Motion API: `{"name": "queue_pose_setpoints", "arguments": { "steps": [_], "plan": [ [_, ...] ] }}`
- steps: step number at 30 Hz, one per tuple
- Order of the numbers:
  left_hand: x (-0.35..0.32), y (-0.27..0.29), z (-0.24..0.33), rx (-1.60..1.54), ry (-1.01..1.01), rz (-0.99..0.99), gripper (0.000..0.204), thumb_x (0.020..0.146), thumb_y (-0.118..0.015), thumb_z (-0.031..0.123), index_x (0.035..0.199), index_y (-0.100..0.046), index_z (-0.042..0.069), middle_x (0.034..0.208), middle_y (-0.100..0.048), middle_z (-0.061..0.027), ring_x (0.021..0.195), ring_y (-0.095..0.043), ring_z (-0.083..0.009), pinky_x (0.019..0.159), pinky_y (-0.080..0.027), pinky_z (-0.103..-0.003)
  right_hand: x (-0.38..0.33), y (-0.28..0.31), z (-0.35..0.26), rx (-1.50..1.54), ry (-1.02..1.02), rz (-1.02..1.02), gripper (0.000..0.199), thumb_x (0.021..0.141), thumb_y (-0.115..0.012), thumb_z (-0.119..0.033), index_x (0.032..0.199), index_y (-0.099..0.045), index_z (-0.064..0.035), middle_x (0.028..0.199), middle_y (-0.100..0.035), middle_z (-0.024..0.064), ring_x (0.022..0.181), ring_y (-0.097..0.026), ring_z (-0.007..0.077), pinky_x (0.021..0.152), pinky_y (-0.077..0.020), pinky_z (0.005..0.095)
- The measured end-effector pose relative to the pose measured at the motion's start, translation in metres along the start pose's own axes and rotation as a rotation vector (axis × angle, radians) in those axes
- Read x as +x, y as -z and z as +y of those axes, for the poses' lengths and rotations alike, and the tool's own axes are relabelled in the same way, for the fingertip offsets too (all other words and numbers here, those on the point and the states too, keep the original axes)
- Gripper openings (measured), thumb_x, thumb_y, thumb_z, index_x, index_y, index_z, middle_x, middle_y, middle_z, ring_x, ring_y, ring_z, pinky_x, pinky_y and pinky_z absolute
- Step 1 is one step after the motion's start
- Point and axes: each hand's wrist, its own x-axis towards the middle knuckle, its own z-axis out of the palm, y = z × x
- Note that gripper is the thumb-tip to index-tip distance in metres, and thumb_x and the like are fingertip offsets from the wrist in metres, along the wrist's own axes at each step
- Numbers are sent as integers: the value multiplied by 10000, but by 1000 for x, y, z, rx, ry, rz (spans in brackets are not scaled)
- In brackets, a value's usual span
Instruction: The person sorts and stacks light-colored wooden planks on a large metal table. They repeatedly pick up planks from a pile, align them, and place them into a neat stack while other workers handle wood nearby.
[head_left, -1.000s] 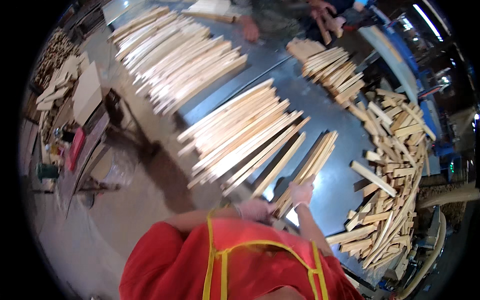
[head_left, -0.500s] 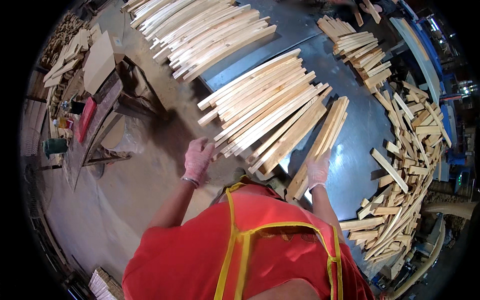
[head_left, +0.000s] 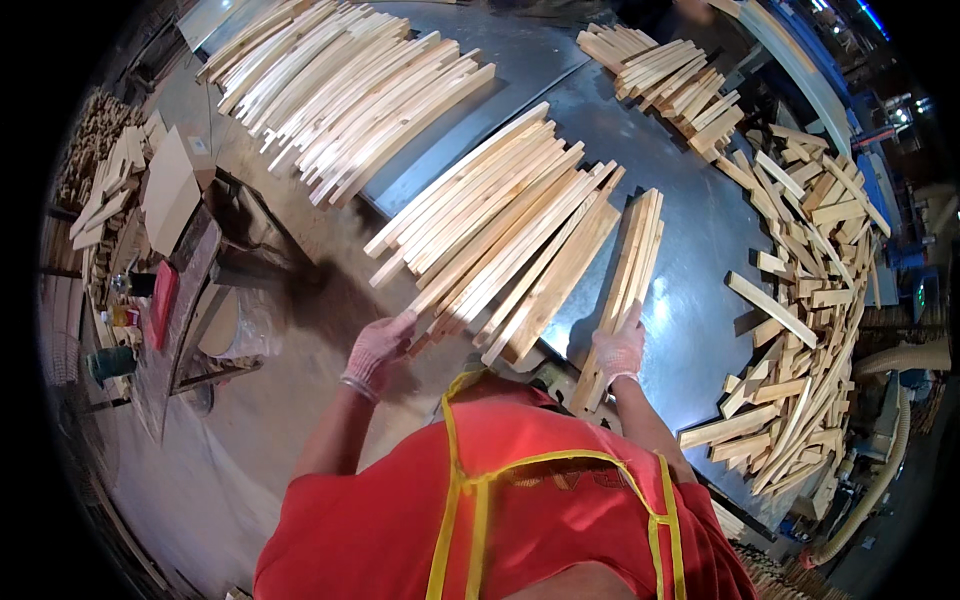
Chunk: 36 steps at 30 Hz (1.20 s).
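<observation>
Surface (head_left: 695,255), dk. metal w/ bright reflections, carries wood strips in several groups. R hand (head_left: 618,350), in knit glove, is at the near end of narrow strip bundle (head_left: 632,265); grip clamped on it, fingers over its right side. Bundle lies lengthwise away from the person, approx. parallel to the next group, w/ a gap of bare metal between; near end reaches the surface edge. L hand (head_left: 380,348), also gloved, is at the near-left end of middle strip row (head_left: 490,235), fingertips at a strip end; cannot tell if grip is closed on it or only touching. Middle row: strips side by side, ends uneven, near ends projecting past edge; wider board (head_left: 570,275) sits at its right side, slightly fanned. Far-left strip row (head_left: 350,105), longer, lies beyond, well apart from both hands. Upper rt.: short-piece row (head_left: 665,75), pcs. close together. Rt. side: loose offcut heap (head_left: 778,391), pcs. crossed at mixed angles, one lying apart toward the middle of the surface. Far left, off the main surface: cardboard (head_left: 178,190), red container (head_left: 162,305) and dk. green item (head_left: 110,363), type unclear. Lower rt.: ribbed hose (head_left: 885,480). Person wears red apron (head_left: 570,490), yellow trim.
</observation>
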Motion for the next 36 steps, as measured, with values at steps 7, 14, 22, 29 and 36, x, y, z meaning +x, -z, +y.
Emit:
{"name": "queue_pose_setpoints", "arguments": {
  "steps": [7,14,22,29,36],
  "plan": [
    [-53,-35,60,-63,-86,-88,418,941,-793,361,1166,-636,46,829,-679,-57,669,-645,-169,651,-558,-323,3,-3,7,62,16,22,1124,777,-800,-238,1692,-155,-136,1541,-431,303,1380,-494,468,1170,-428,471],
    [-31,-179,-25,279,-63,-324,658,1007,-720,260,1584,-457,81,1263,-693,-108,1027,-681,-148,879,-573,-303,3,12,40,898,86,-40,1003,810,-713,54,1677,-214,-10,1556,-483,237,1308,-583,312,1099,-480,369],
    [18,-235,-92,1078,6,-789,663,1024,-590,546,1443,-528,36,1239,-724,-191,1032,-725,-322,895,-559,-419,0,10,-9,34,-20,84,1072,832,-795,-360,1683,-201,-96,1530,-457,324,1347,-547,463,1143,-451,471],
    [3,-153,-5,1407,-926,-347,311,966,-688,305,1106,-691,27,1178,-719,-135,956,-701,-239,864,-583,-399,11,-5,-6,36,-44,78,1112,777,-805,-336,1684,-187,-155,1555,-402,324,1410,-454,500,1183,-411,512],
    [-38,-100,20,1378,-802,-137,516,825,-795,222,1318,-666,138,1189,-689,-134,1146,-677,-304,956,-566,-481,5,-2,-27,-73,-59,78,1131,776,-806,-328,1693,-165,-165,1523,-413,296,1381,-471,490,1167,-429,508]
  ]
}}
